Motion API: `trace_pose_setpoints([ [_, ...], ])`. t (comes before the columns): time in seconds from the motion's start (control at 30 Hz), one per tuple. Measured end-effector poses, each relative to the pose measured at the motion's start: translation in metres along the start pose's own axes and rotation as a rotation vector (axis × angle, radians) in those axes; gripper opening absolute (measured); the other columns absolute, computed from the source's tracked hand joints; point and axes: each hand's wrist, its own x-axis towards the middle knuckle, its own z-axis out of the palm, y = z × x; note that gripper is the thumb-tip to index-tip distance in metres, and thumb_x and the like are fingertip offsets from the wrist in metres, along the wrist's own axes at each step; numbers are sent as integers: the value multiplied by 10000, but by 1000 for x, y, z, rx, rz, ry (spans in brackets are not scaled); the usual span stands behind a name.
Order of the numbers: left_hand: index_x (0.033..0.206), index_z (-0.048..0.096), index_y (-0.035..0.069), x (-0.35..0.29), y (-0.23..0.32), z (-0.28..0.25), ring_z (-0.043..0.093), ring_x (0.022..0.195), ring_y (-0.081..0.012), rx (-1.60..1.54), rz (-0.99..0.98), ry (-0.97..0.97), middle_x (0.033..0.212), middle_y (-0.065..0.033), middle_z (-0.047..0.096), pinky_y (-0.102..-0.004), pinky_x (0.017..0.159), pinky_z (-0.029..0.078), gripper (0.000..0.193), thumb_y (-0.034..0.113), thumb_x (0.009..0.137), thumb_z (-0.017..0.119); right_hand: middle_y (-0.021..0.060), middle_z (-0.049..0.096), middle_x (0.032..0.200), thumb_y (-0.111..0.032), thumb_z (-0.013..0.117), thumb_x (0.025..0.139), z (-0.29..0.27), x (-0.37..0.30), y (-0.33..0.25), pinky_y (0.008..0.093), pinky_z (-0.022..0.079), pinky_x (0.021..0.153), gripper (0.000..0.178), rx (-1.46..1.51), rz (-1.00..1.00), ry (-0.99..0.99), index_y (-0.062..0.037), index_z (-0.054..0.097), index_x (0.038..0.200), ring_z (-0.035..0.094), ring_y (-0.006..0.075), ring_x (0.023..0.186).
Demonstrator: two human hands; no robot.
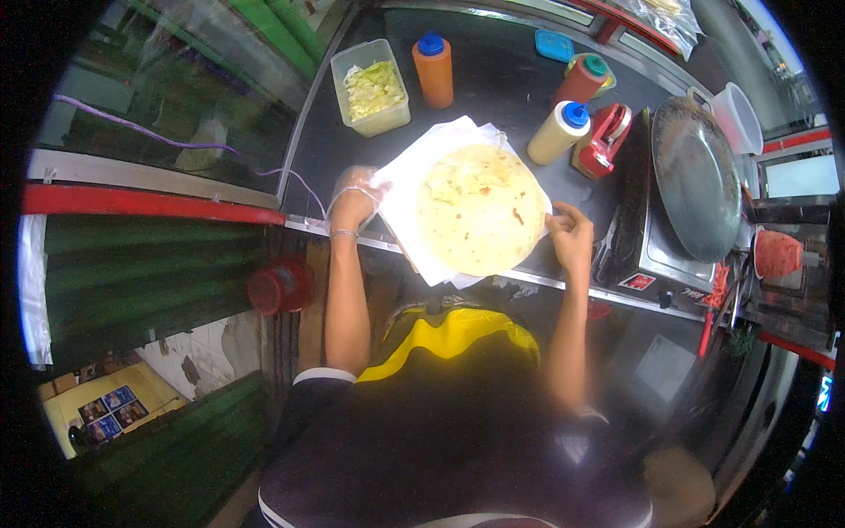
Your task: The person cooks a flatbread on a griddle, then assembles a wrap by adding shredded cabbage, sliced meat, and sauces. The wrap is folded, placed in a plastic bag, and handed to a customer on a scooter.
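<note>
A round, brown-flecked flatbread (482, 211) lies on white paper (405, 195). At three o'clock, the right hand (572, 233) pinches the paper's edge; at nine, the plastic-gloved left hand (356, 194) touches it, finger grip unclear.

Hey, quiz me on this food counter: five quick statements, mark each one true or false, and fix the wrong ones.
1. The flatbread lies on white paper. True.
2. The pan is left of the flatbread. False: the pan is to its right.
3. The orange bottle has a blue cap. True.
4. The shredded greens are in a round red bowl. False: the greens are in a rectangular, see-through tub.
5. The right hand is at the paper's right edge. True.
</note>
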Motion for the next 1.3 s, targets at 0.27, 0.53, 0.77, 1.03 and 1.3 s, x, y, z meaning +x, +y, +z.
trace_pose_setpoints([
  [0.27,1334,747,-32,-20,-24,18,734,1190,-446,-388,-246,65,1287,-276,763,-456,1025,578,523,279,931,869,170,829,924,-111,822,924,-1,5,-2,375,594,814,367,-3,-44,-76,-8,808,1276,792,228,850],
  [0.53,1499,629,77,-19,68,21,557,1479,-388,-197,310,168,1557,-190,623,-491,1234,476,780,395,856,937,163,813,873,-146,819,930,3,4,-12,393,591,778,334,-82,-77,-4,-56,823,1251,786,248,800],
  [0.77,1505,705,196,-13,98,88,524,1528,-340,-339,714,-161,1641,-78,595,-498,1326,355,496,404,1055,727,138,793,822,-200,826,929,3,2,-15,410,580,737,301,-135,-76,6,-91,827,1210,773,252,753],
  [1.03,1469,721,120,74,128,100,463,1582,-293,129,838,-35,1707,-56,525,-517,1342,284,531,486,1106,598,112,763,734,-227,800,985,5,3,-2,363,549,663,209,-48,-138,122,-64,847,1108,720,194,642],
  [1.3,1442,747,177,8,97,62,592,1457,-306,-683,626,-457,1561,-74,670,-461,1263,433,518,461,1010,761,135,743,706,-194,777,1013,6,1,-3,351,525,621,182,1,-176,164,-34,834,1078,684,170,596],
])
